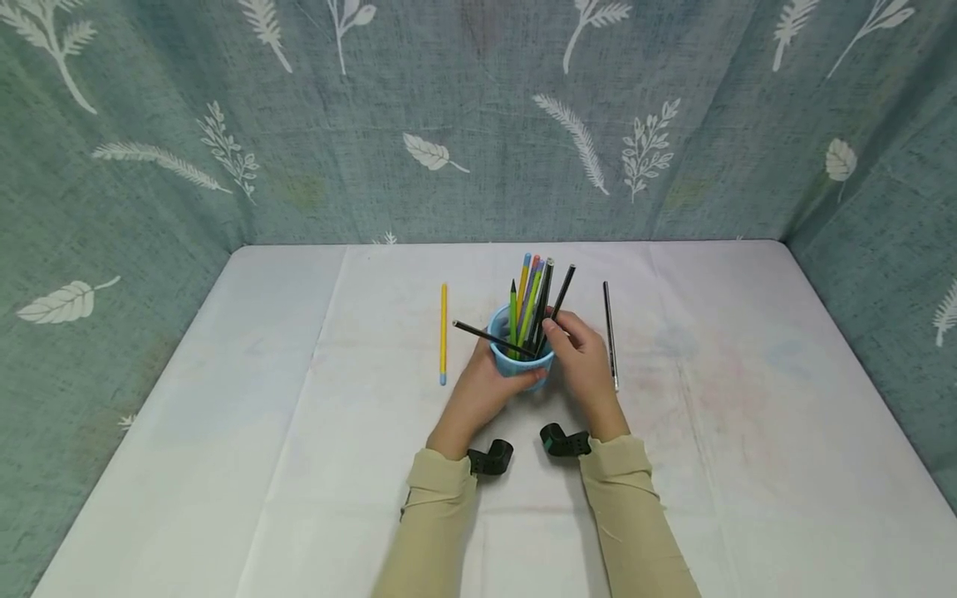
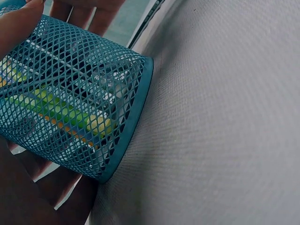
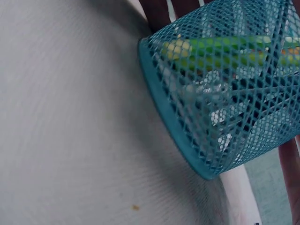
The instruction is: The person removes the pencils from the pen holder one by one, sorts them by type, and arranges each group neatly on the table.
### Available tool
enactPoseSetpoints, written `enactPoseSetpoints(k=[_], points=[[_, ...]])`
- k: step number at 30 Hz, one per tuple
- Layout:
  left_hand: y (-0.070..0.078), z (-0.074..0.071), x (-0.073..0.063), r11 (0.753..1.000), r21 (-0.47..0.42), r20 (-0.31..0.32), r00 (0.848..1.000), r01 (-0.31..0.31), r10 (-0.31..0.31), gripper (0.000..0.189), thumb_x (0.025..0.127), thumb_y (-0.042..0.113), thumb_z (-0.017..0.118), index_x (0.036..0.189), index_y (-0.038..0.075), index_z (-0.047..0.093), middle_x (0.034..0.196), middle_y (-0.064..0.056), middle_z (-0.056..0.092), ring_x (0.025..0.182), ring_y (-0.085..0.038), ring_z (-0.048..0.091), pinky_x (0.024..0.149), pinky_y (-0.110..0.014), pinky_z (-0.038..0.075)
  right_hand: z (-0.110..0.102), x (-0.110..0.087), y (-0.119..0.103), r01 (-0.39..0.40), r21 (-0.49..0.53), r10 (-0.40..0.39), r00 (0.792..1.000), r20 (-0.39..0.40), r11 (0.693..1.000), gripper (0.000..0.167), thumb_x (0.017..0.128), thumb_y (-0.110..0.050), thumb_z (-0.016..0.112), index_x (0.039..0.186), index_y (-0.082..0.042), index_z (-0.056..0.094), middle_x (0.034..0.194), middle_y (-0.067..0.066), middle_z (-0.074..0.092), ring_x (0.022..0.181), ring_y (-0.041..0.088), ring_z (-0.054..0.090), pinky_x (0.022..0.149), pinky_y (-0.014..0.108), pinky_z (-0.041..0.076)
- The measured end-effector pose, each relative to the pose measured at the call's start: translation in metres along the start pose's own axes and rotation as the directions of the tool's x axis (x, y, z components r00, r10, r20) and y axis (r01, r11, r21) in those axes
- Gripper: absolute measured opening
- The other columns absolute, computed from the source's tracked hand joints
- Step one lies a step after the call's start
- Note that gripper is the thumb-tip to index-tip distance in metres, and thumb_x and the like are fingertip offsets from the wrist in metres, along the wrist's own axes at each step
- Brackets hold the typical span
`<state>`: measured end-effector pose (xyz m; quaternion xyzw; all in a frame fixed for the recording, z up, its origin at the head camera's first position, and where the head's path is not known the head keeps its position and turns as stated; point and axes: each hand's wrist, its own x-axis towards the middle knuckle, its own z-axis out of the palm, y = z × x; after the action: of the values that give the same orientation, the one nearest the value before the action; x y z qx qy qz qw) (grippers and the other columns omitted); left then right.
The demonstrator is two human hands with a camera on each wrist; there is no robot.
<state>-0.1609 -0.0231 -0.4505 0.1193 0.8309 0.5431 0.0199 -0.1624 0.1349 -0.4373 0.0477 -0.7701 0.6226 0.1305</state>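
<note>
A light blue mesh pencil cup (image 1: 512,365) is gripped by my left hand (image 1: 478,394), its thumb across the near side and its fingers around the left. Several pencils stand in it, among them a sharpened green pencil (image 1: 513,311), point up. One black pencil (image 1: 478,330) leans far out over the left rim. At the right rim, my right hand (image 1: 586,361) pinches another black pencil (image 1: 566,282) between thumb and fingers, its lower end inside the cup. Both wrist views show the cup's base (image 2: 129,136) close to the white cloth and pencil ends (image 3: 178,49) through the mesh.
On the white-covered table (image 1: 359,465), a yellow pencil (image 1: 444,332) with a blue end lies left of the cup. Another black pencil (image 1: 609,324) lies just right of my right hand. A grey-green leaf-patterned curtain (image 1: 478,191) borders the back and sides.
</note>
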Motion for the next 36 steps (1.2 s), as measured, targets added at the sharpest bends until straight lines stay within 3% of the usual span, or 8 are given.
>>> enactPoseSetpoints(k=[5, 11, 17, 25, 31, 36], points=[[0.0, 0.0, 0.0, 1.0, 0.001, 0.01, 1.0, 0.004, -0.004, 0.087, 0.062, 0.052, 0.075, 0.133, 0.031, 0.029, 0.121, 0.009, 0.046, 0.106, -0.007, 0.046, 0.09, -0.033, 0.037, 0.001, 0.0, 0.001, 0.036, -0.022, -0.038, 0.995, -0.093, 0.999, 0.033, 0.087, -0.041, 0.053, 0.106, -0.018, 0.066, 0.105, -0.006, 0.063, 0.102, 0.008, 0.055, 0.081, 0.034, 0.046], [0.001, -0.001, 0.001, 1.0, 0.01, 0.012, 1.0, 0.008, -0.009, 0.088, 0.062, 0.054, 0.073, 0.134, 0.029, 0.028, 0.122, 0.009, 0.045, 0.108, -0.007, 0.045, 0.091, -0.034, 0.036, -0.001, 0.001, -0.002, 0.008, -0.039, -0.015, 0.983, -0.183, 0.999, 0.032, 0.084, -0.043, 0.056, 0.1, -0.018, 0.069, 0.098, -0.006, 0.065, 0.092, 0.007, 0.058, 0.074, 0.028, 0.046], [0.002, -0.001, 0.001, 1.0, 0.021, 0.007, 1.0, 0.011, -0.011, 0.09, 0.061, 0.056, 0.073, 0.134, 0.027, 0.029, 0.122, 0.009, 0.045, 0.108, -0.007, 0.045, 0.091, -0.032, 0.036, -0.001, 0.003, -0.007, 0.046, -0.031, -0.052, 0.971, -0.232, 0.998, 0.024, 0.085, -0.033, 0.059, 0.088, -0.011, 0.069, 0.089, -0.001, 0.065, 0.075, 0.01, 0.053, 0.063, 0.024, 0.043], [0.001, 0.0, 0.0, 1.0, 0.015, 0.016, 1.0, 0.01, -0.011, 0.089, 0.062, 0.055, 0.073, 0.135, 0.029, 0.028, 0.126, 0.007, 0.043, 0.111, -0.008, 0.044, 0.093, -0.034, 0.034, -0.008, -0.005, -0.036, 0.122, 0.115, -0.09, 0.963, -0.253, 0.986, 0.026, 0.091, -0.019, 0.052, 0.102, 0.001, 0.065, 0.1, 0.014, 0.063, 0.087, 0.019, 0.058, 0.072, 0.04, 0.047], [0.002, 0.001, 0.001, 1.0, 0.022, 0.011, 1.0, 0.006, -0.006, 0.091, 0.062, 0.055, 0.073, 0.135, 0.028, 0.027, 0.127, 0.006, 0.043, 0.112, -0.01, 0.043, 0.094, -0.038, 0.034, -0.015, -0.004, -0.039, 0.117, 0.161, -0.07, 0.96, -0.271, 0.98, 0.027, 0.093, -0.022, 0.047, 0.103, -0.003, 0.063, 0.087, 0.016, 0.064, 0.076, 0.023, 0.06, 0.066, 0.033, 0.048], [0.002, 0.001, 0.0, 0.999, 0.025, 0.007, 1.0, 0.022, -0.022, 0.091, 0.061, 0.056, 0.072, 0.135, 0.027, 0.027, 0.126, 0.006, 0.043, 0.112, -0.011, 0.043, 0.094, -0.04, 0.035, -0.021, -0.005, -0.033, 0.126, 0.263, -0.05, 0.959, -0.278, 0.956, 0.03, 0.095, -0.024, 0.043, 0.115, -0.008, 0.057, 0.084, 0.019, 0.064, 0.065, 0.032, 0.059, 0.058, 0.032, 0.049]])
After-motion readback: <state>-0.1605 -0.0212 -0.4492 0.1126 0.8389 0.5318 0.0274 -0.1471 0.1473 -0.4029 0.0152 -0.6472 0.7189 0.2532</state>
